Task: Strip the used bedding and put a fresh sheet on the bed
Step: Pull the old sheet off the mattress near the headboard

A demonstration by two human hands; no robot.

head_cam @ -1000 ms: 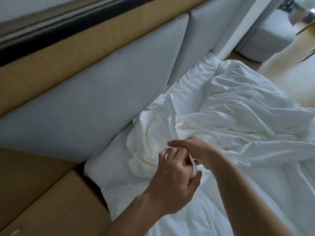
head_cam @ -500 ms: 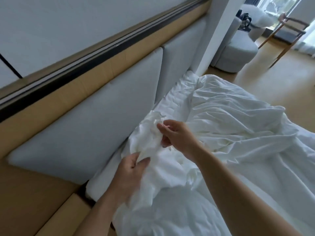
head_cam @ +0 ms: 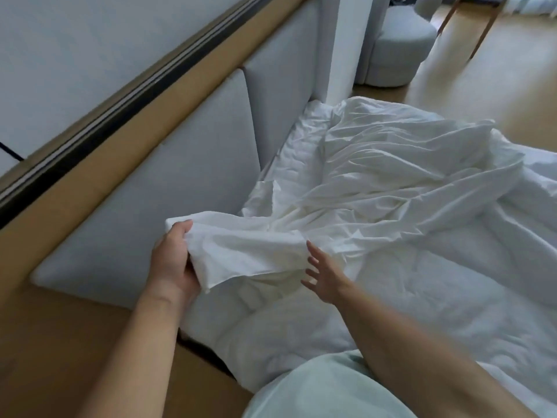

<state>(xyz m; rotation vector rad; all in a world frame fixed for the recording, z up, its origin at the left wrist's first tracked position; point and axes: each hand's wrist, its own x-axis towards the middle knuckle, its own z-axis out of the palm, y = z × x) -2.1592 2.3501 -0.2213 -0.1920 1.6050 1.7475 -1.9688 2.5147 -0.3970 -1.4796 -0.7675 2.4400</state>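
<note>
Left hand (head_cam: 173, 260) grips a corner of the sheet (head_cam: 376, 188) by the headboard (head_cam: 180, 191); right hand (head_cam: 324, 274) is spread, holding nothing. A one-handed pull could snag the rest, bunched across the bed (head_cam: 391, 312), or slip free.

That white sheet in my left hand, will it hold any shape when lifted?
Probably floppy: the sheet sags and folds past the left hand. Likely light, since one grip lifts the bunch. It may drag; the rest lies crumpled on the bed.
</note>
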